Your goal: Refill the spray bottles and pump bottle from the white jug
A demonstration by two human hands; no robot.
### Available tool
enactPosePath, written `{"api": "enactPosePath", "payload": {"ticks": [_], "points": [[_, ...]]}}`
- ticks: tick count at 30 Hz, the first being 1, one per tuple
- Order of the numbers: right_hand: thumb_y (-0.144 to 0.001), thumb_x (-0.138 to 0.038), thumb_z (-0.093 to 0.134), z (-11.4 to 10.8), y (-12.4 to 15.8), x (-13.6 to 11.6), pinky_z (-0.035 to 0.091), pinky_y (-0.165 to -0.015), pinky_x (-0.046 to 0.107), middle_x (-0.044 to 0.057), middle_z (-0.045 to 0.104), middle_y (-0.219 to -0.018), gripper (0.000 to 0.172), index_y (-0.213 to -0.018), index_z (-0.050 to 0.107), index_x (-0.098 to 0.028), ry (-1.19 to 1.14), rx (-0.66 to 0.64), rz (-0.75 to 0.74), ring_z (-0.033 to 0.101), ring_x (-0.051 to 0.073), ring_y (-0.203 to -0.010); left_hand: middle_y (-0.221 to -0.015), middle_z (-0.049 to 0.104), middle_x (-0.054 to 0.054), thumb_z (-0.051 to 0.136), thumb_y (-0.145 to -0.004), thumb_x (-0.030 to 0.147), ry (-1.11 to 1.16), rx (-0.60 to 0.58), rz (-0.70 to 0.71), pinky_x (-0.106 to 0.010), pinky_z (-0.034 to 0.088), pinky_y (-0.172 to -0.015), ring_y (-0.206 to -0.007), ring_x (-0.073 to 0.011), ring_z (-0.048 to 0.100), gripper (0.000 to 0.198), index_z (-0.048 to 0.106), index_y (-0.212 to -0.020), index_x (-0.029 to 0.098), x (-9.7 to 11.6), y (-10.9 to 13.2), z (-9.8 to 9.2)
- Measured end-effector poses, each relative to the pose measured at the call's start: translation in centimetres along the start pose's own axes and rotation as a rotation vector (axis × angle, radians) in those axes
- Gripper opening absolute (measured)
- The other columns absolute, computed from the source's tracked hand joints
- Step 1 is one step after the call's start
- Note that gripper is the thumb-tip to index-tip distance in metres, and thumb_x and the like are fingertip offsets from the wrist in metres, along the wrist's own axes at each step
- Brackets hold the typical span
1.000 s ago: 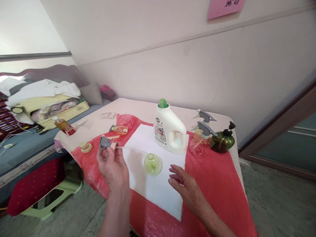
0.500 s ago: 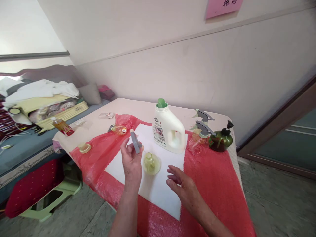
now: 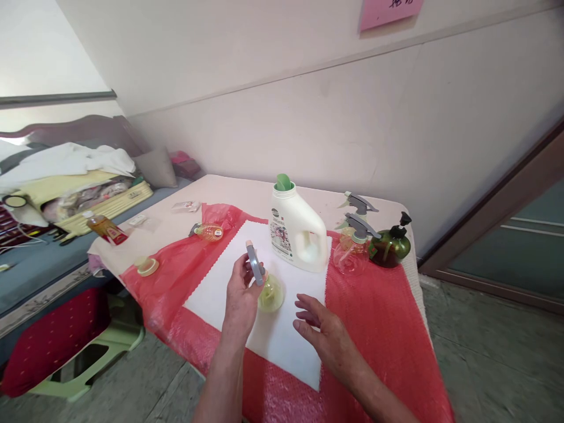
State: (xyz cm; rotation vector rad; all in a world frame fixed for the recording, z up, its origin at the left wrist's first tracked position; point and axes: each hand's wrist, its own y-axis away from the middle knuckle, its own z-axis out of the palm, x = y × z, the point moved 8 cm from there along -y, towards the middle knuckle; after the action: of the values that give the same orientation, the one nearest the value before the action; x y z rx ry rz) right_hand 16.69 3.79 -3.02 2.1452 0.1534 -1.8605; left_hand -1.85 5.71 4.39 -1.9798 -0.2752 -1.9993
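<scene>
My left hand [image 3: 243,288] is closed on a grey spray nozzle [image 3: 254,263] with a pale pinkish tip, held at the near left side of a small round bottle. That bottle [image 3: 270,295], clear with yellow-green contents, stands on a white sheet [image 3: 291,346]; the nozzle and fingers cover its neck, so I cannot tell whether they touch. To the bottle's right, my right hand [image 3: 324,332] hovers with fingers apart and holds nothing. Behind stands a large white detergent jug [image 3: 293,226] with a green piece [image 3: 283,182] in its mouth.
Clear spray bottles with grey heads [image 3: 350,255] and a dark green pump bottle [image 3: 390,247] stand at right. On the left lie a small spray bottle [image 3: 209,231], a cream cap [image 3: 147,266] and an amber bottle [image 3: 106,227]. Red bubble wrap [image 3: 374,335] covers the table; a stool [image 3: 66,343] is beside it.
My left hand has brought the spray nozzle rightward to the small bottle's neck. My right hand has barely moved and stays open. The view has shifted slightly.
</scene>
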Motion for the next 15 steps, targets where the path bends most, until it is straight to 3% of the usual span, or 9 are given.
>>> {"api": "enactPosePath", "payload": {"ticks": [6, 11, 15], "points": [[-0.075, -0.043, 0.059, 0.1, -0.1, 0.0, 0.052, -0.091, 0.048, 0.015, 0.064, -0.122, 0.056, -0.125, 0.054, -0.017, 0.006, 0.004, -0.005, 0.065, 0.028, -0.105, -0.095, 0.063, -0.003, 0.069, -0.076, 0.028, -0.027, 0.019, -0.021, -0.031, 0.044, -0.085, -0.091, -0.0170, 0.059, 0.048, 0.058, -0.122, 0.023, -0.4, -0.2, -0.3], [-0.075, -0.041, 0.059, 0.3, 0.0, 0.1, 0.051, -0.092, 0.048, 0.015, 0.065, -0.120, 0.056, -0.125, 0.055, -0.018, 0.028, -0.005, -0.003, 0.065, 0.028, -0.105, -0.105, 0.064, -0.005, 0.068, -0.077, 0.033, -0.080, 0.084, -0.002, -0.031, 0.042, -0.088, -0.094, -0.0179, 0.058, 0.036, 0.064, -0.111, 0.021, -0.1, -0.3, -0.9], [-0.076, -0.041, 0.058, 0.3, 0.0, 0.0, 0.051, -0.092, 0.048, 0.015, 0.066, -0.119, 0.054, -0.125, 0.055, -0.018, 0.057, -0.007, -0.008, 0.065, 0.028, -0.105, -0.101, 0.064, -0.005, 0.064, -0.081, 0.035, -0.131, 0.111, 0.069, -0.032, 0.043, -0.086, -0.093, -0.0186, 0.058, 0.026, 0.064, -0.102, 0.021, 0.3, -0.2, -1.2]]}}
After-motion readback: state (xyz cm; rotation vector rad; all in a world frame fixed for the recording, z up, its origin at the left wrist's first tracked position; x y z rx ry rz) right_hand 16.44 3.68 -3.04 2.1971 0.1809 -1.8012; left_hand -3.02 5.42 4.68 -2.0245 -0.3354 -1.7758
